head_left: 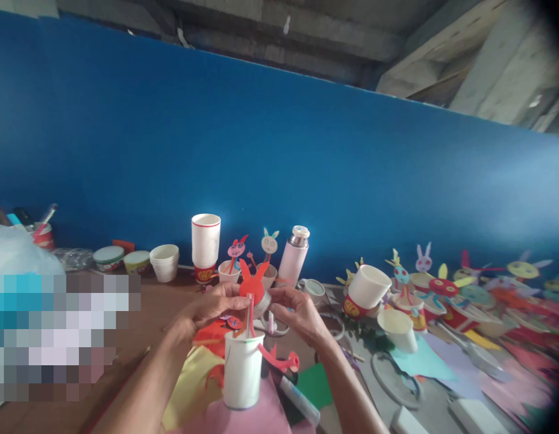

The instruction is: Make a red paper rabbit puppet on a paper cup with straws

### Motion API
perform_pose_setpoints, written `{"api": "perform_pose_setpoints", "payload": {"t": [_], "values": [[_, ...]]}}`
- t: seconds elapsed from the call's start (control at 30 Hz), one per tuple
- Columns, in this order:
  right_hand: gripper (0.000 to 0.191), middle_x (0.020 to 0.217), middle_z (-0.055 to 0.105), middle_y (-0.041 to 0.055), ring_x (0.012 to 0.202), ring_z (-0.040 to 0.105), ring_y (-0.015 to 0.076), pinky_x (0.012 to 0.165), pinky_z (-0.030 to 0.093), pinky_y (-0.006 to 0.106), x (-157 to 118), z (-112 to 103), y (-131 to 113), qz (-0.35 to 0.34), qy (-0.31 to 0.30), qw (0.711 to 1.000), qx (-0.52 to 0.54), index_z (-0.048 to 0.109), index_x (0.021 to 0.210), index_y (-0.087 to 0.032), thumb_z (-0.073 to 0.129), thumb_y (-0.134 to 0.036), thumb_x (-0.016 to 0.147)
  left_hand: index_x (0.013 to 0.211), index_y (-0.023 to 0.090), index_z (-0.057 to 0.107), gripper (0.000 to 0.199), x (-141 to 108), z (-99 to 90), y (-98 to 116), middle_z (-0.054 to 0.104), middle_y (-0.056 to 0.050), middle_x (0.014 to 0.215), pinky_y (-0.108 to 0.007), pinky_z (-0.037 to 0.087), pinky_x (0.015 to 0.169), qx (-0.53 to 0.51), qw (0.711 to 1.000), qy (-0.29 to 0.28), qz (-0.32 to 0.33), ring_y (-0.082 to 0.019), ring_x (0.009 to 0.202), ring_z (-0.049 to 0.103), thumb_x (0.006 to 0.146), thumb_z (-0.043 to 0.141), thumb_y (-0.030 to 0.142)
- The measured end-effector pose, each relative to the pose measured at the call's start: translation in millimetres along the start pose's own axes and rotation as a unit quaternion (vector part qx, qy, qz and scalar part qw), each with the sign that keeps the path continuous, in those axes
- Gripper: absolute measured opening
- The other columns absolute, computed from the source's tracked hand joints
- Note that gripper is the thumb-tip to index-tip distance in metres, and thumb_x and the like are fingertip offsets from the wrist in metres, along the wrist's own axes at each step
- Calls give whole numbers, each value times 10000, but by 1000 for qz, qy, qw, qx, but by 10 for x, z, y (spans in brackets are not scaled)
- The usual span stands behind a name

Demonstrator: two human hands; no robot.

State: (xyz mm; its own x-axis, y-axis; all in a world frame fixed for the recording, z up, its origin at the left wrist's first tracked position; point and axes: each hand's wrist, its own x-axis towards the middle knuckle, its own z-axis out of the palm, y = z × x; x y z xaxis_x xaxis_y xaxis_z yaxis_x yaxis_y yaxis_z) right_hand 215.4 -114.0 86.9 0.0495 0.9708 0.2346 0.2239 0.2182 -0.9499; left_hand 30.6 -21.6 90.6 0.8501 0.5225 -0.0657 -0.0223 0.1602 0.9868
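Observation:
A red paper rabbit head (251,284) with two long ears stands above a white paper cup (242,377). A thin strip (250,319) runs from the back of the head down into the cup. My left hand (218,301) pinches the head's left edge between thumb and fingers. Close to the head's right edge, the fingers of my right hand (297,310) are curled together; what they grip is unclear. A greyish, see-through round thing (262,304) shows between that hand and the head. From the cup's right side a curled red paper arm (282,361) sticks out.
Coloured paper sheets (191,386) and a glue stick (300,401) lie around the cup. Behind are stacked paper cups (206,241) and a pink thermos (294,256). Many finished-looking paper animals in cups (444,289) crowd the right, beside a grey cable (397,386).

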Motion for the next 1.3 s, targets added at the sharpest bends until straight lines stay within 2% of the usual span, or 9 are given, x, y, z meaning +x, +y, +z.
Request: {"api": "perform_pose_setpoints", "payload": {"t": [0.2,0.4,0.67,0.9,1.03,1.2,1.3], "values": [[200,852,676,49,781,628,198,688,479,294,-3,-5,15,3,-3,1000,-6,614,897,-167,561,-206,707,805,124,645,209,12,-3,2,657,-47,725,-241,416,624,6,1000,-21,15,-137,640,574,698,629,303],[199,812,679,50,739,630,198,680,478,303,-7,5,-1,-17,13,997,-77,620,882,-165,580,-224,697,812,117,656,231,24,11,17,662,-56,748,-244,417,633,30,999,-19,10,-141,656,573,687,639,310],[166,779,673,38,713,623,185,619,466,264,0,-46,89,2,11,998,-58,627,860,-166,545,-226,729,806,110,659,219,21,22,7,660,-58,752,-241,414,643,24,999,-43,18,-130,650,564,698,630,298],[118,659,641,18,592,587,142,580,453,248,46,-39,176,4,25,1000,-19,609,784,-153,528,-234,755,750,103,645,195,2,63,33,648,-46,698,-221,393,594,-3,999,-46,6,-118,611,555,699,630,291],[134,723,626,15,644,575,136,615,447,248,50,-31,132,0,21,1000,22,586,816,-161,531,-273,767,759,113,653,182,-8,66,29,637,-29,669,-212,381,573,-27,999,-34,3,-109,589,539,686,643,280],[328,969,612,52,846,574,176,734,444,291,23,-11,126,32,-42,994,91,543,1060,-193,520,-378,790,745,117,658,174,5,41,8,625,-30,639,-223,384,587,-27,998,-42,27,-119,595,538,686,646,279],[363,976,619,54,827,584,176,713,452,292,23,47,179,48,-56,989,132,547,1092,-206,504,-413,797,761,107,665,190,22,35,-7,639,-48,671,-231,390,620,-21,998,-42,31,-126,619,545,678,656,278]]}}
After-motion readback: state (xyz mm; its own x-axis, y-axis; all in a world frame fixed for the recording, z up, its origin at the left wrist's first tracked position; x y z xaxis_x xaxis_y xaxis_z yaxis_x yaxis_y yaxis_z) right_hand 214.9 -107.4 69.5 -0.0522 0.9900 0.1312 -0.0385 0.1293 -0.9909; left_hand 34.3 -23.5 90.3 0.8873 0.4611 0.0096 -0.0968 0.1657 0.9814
